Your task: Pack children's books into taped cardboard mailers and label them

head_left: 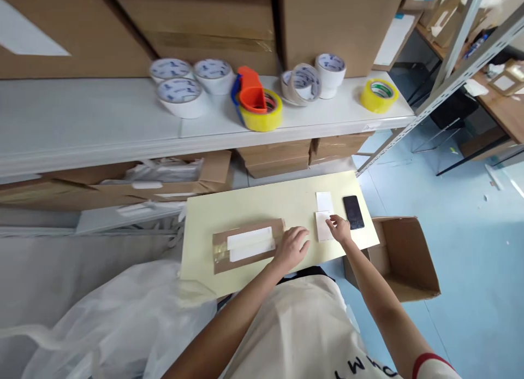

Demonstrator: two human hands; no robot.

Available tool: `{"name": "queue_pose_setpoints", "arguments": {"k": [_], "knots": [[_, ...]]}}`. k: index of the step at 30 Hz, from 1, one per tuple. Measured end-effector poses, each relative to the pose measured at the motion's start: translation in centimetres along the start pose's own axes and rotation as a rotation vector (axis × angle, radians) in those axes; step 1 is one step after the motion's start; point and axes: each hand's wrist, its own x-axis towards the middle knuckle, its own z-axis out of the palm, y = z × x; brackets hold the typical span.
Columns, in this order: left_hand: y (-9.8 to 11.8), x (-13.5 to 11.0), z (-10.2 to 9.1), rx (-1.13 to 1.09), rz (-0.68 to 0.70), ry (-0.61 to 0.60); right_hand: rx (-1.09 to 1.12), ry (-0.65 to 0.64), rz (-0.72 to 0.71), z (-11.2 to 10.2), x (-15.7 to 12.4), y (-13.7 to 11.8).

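Observation:
A small pale yellow table (262,204) stands in front of me. On it lies a flat brown cardboard parcel (248,252) with white strips on top. My left hand (292,247) rests at the parcel's right end, fingers curled and lying flat on the table. My right hand (338,228) touches a white label sheet (323,229), fingers pinched at its edge. A second white label (324,201) lies just behind it. A black phone (353,212) lies to the right of the labels.
A white shelf (102,122) behind the table carries several tape rolls (180,92), a yellow roll with an orange dispenser (256,103) and another yellow roll (379,94). Cardboard boxes stack above and below. An open carton (403,259) sits on the blue floor at right. White plastic bags (114,313) lie at left.

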Motion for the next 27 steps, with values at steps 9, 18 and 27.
{"name": "queue_pose_setpoints", "arguments": {"k": [9, 18, 27], "knots": [[0.8, 4.5, 11.0, -0.002, -0.492, -0.29, -0.019, -0.055, -0.116, -0.1, 1.0, 4.3], [-0.5, 5.6, 14.0, -0.09, -0.77, -0.128, -0.111, -0.11, -0.234, 0.5, 1.6, 5.2], [-1.5, 4.9, 14.2, -0.384, -0.795, 0.094, -0.388, -0.348, -0.627, 2.0, -0.6, 5.5]]}}
